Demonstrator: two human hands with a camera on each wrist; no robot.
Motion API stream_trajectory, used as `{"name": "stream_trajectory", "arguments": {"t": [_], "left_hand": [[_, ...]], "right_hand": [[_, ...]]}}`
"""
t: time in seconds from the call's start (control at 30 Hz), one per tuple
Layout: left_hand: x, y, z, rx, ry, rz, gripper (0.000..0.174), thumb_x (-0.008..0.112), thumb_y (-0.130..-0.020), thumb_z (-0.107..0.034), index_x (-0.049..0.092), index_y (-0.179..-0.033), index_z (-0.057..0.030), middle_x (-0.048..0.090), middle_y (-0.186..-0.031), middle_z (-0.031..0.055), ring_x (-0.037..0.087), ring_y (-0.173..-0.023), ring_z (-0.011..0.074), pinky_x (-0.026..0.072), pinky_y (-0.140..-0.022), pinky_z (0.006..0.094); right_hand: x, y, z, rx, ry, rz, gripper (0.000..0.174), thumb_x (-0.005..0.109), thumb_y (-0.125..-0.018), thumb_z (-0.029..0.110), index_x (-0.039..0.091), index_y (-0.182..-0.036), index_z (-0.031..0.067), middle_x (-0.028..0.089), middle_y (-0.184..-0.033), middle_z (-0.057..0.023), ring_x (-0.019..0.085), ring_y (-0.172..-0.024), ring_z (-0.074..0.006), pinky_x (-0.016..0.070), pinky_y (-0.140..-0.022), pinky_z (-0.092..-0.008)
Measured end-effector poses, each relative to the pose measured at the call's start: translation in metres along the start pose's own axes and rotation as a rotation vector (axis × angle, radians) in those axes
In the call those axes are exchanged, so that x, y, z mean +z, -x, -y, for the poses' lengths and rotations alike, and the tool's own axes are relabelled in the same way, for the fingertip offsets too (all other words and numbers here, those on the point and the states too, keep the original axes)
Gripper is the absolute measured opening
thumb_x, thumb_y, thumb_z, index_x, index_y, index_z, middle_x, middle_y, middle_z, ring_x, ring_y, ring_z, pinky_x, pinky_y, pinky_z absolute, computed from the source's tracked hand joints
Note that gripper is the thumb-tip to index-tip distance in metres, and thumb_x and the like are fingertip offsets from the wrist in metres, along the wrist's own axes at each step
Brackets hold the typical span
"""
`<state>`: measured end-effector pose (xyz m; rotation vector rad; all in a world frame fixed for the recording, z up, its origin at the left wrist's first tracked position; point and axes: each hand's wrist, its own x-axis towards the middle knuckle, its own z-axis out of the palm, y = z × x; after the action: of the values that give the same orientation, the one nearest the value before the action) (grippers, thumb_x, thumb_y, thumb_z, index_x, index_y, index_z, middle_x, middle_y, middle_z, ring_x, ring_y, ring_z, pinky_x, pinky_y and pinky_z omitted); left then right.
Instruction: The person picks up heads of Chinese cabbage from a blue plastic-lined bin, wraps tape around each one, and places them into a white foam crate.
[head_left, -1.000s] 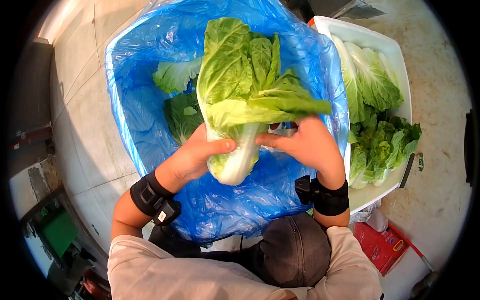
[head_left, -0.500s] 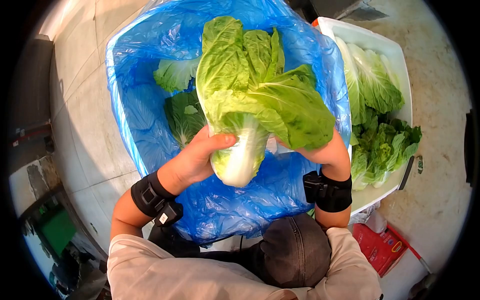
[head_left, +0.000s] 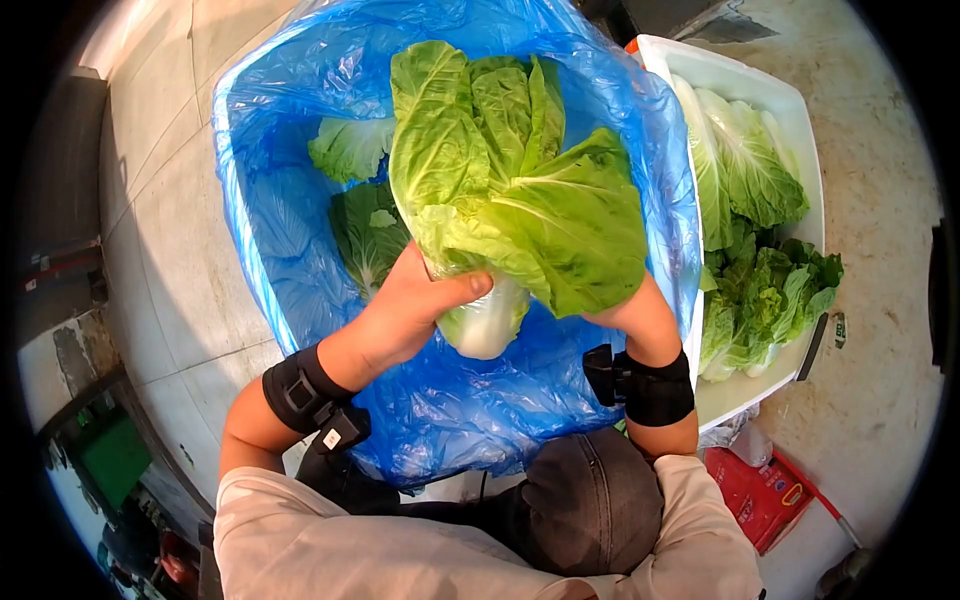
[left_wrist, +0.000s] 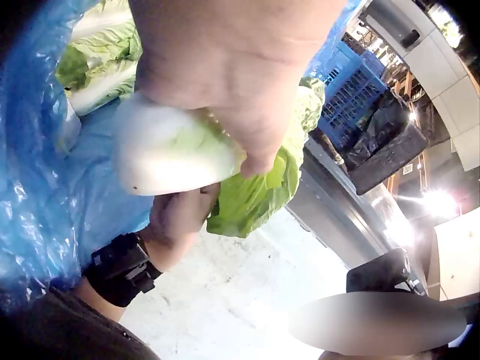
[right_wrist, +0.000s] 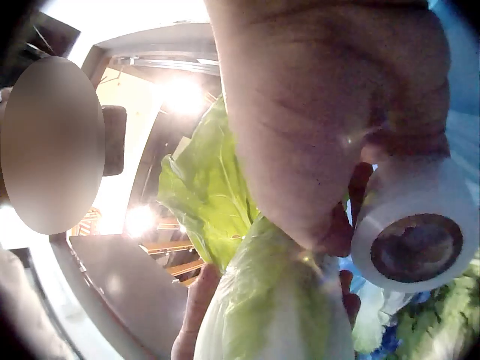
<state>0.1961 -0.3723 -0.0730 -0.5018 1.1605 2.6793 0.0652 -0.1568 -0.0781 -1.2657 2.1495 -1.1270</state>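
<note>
A leafy cabbage with a white base is held above the blue-lined container in the head view. My left hand grips its lower part, thumb across the front. An outer leaf flops to the right over the fingers of my right hand. In the right wrist view, that hand curls round a whitish roll with a dark round core, close beside the cabbage. The cabbage base points left in the left wrist view, under my left hand.
Blue plastic lines the container, where more leaves lie at the left. A white tub with several cabbages stands at the right. Below it lies a red package. A blue crate appears in the left wrist view.
The outer leaf has flopped down over my right hand, hiding its thumb and fingers in the head view. The cabbage has shifted slightly left, with my left hand still on it.
</note>
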Motion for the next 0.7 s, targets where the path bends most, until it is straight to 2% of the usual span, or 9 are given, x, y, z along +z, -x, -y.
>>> {"name": "stream_trajectory", "arguments": {"t": [0.13,0.2,0.3,0.37,0.43,0.5,0.6,0.7], "left_hand": [[0.000,0.000,-0.003,0.006,0.018,0.043,0.062,0.076,-0.088,-0.015,0.046,-0.141,-0.0037,0.060,-0.132,0.0089,0.060,-0.119,0.0213,0.0467,-0.103,0.0382],[-0.003,-0.001,-0.002,-0.066,0.061,0.026,0.063,0.077,-0.089,-0.020,0.045,-0.141,-0.0041,0.060,-0.131,0.0092,0.061,-0.117,0.0219,0.0496,-0.099,0.0391],[-0.003,-0.002,-0.004,-0.106,0.066,-0.010,0.071,0.080,-0.085,-0.027,0.044,-0.142,-0.0052,0.060,-0.132,0.0096,0.060,-0.120,0.0252,0.0492,-0.102,0.0412],[-0.003,-0.002,-0.004,-0.121,0.076,-0.017,0.069,0.078,-0.085,-0.024,0.044,-0.142,-0.0052,0.060,-0.132,0.0096,0.060,-0.120,0.0254,0.0492,-0.102,0.0413],[-0.004,-0.002,-0.003,-0.136,0.086,-0.022,0.068,0.077,-0.085,-0.021,0.044,-0.142,-0.0051,0.060,-0.132,0.0096,0.060,-0.120,0.0255,0.0492,-0.102,0.0414],[-0.005,0.000,0.000,-0.095,0.080,-0.009,0.058,0.077,-0.088,-0.019,0.050,-0.137,-0.0038,0.062,-0.124,0.0088,0.062,-0.112,0.0218,0.0520,-0.095,0.0390],[-0.006,0.004,-0.001,-0.072,-0.016,-0.012,0.061,0.079,-0.086,-0.021,0.049,-0.137,-0.0035,0.063,-0.124,0.0085,0.062,-0.113,0.0219,0.0512,-0.096,0.0388],[-0.012,0.005,0.002,-0.093,-0.052,0.032,0.059,0.076,-0.088,-0.020,0.049,-0.138,-0.0043,0.061,-0.128,0.0089,0.061,-0.115,0.0227,0.0498,-0.100,0.0396]], "right_hand": [[0.002,-0.001,0.000,-0.022,-0.001,-0.058,0.051,0.080,-0.079,0.011,0.064,-0.126,0.0060,0.064,-0.130,-0.0135,0.059,-0.120,-0.0319,0.0467,-0.101,-0.0396],[0.003,-0.004,0.000,-0.015,-0.015,-0.088,0.051,0.080,-0.078,0.011,0.064,-0.126,0.0055,0.064,-0.130,-0.0140,0.059,-0.120,-0.0321,0.0465,-0.101,-0.0396],[-0.001,-0.013,0.006,-0.011,-0.067,-0.153,0.054,0.081,-0.076,0.012,0.063,-0.127,0.0044,0.062,-0.132,-0.0156,0.058,-0.122,-0.0335,0.0451,-0.103,-0.0396],[-0.005,-0.016,0.010,0.072,-0.199,-0.106,0.057,0.082,-0.076,0.013,0.061,-0.129,0.0039,0.060,-0.136,-0.0160,0.057,-0.124,-0.0333,0.0434,-0.105,-0.0392],[0.000,-0.013,0.004,0.074,-0.215,-0.125,0.057,0.082,-0.077,0.013,0.061,-0.129,0.0041,0.061,-0.135,-0.0158,0.057,-0.124,-0.0329,0.0431,-0.106,-0.0394],[0.005,-0.008,-0.005,0.077,-0.230,-0.143,0.057,0.081,-0.077,0.013,0.061,-0.129,0.0043,0.061,-0.135,-0.0155,0.057,-0.124,-0.0324,0.0428,-0.106,-0.0395],[0.007,-0.003,-0.021,0.055,-0.242,-0.068,0.056,0.081,-0.079,0.014,0.061,-0.131,0.0048,0.060,-0.137,-0.0148,0.056,-0.125,-0.0318,0.0426,-0.107,-0.0404],[0.010,-0.001,-0.033,-0.047,-0.109,0.007,0.056,0.080,-0.081,0.016,0.060,-0.133,0.0051,0.059,-0.138,-0.0146,0.055,-0.127,-0.0322,0.0421,-0.107,-0.0415]]}}
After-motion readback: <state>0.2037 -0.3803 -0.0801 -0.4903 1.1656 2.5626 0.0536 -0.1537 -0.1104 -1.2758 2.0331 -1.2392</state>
